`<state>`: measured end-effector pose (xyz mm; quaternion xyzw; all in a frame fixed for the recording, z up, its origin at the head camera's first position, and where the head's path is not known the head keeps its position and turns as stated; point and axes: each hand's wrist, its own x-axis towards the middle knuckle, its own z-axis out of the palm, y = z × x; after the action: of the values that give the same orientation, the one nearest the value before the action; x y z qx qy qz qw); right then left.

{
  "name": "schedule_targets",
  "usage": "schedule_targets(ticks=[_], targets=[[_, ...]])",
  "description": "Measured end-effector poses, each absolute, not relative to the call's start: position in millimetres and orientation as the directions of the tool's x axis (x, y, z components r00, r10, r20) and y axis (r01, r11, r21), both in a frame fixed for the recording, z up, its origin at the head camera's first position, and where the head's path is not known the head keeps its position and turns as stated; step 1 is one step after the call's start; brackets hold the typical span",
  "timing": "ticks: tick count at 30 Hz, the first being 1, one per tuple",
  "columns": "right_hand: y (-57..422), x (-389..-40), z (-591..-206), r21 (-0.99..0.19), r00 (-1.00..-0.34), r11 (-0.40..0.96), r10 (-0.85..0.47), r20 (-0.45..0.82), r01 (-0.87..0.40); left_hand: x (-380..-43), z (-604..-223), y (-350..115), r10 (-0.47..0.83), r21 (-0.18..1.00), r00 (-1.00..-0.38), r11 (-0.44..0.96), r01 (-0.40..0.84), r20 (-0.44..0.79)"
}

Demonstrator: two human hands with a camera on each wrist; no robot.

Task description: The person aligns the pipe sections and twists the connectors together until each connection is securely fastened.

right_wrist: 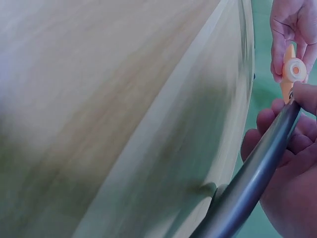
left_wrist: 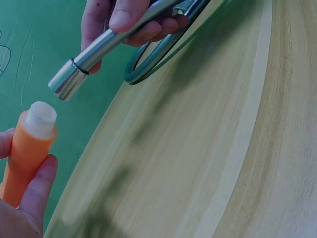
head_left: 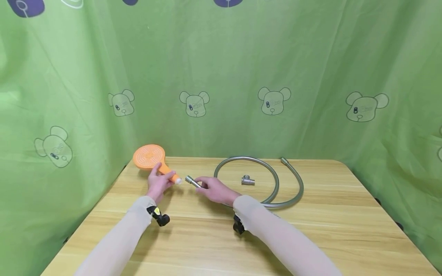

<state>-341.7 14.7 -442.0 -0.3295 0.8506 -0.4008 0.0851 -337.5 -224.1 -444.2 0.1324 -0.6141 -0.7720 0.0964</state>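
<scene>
An orange shower head is held by its handle in my left hand, its face turned up. The handle ends in a whitish threaded-looking tip that points toward the hose end. My right hand pinches a metal shower hose near its silver end fitting. In the left wrist view the fitting and the tip are close together but apart, and a dark ring circles the fitting. Thumb and fingers of the right hand lie around the hose in the right wrist view.
The rest of the hose loops over the wooden table, its other end fitting lying near the back edge. A small metal T-shaped valve lies inside the loop. A green curtain with bear prints hangs behind and beside the table.
</scene>
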Motion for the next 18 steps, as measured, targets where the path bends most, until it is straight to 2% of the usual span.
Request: schedule_targets(ticks=[7,18], targets=[[8.3,-339.8,-438.5,-0.718,-0.761,0.466,-0.634,0.136,-0.517,-336.0,-442.0,-221.8,-0.315,0.973,-0.945,-0.23,-0.012,-0.086],[0.6,-342.1,-437.7,-0.754,-0.772,0.446,-0.623,0.125,-0.482,-337.7,-444.6,-225.8,-0.324,0.979,-0.941,-0.202,-0.026,-0.092]])
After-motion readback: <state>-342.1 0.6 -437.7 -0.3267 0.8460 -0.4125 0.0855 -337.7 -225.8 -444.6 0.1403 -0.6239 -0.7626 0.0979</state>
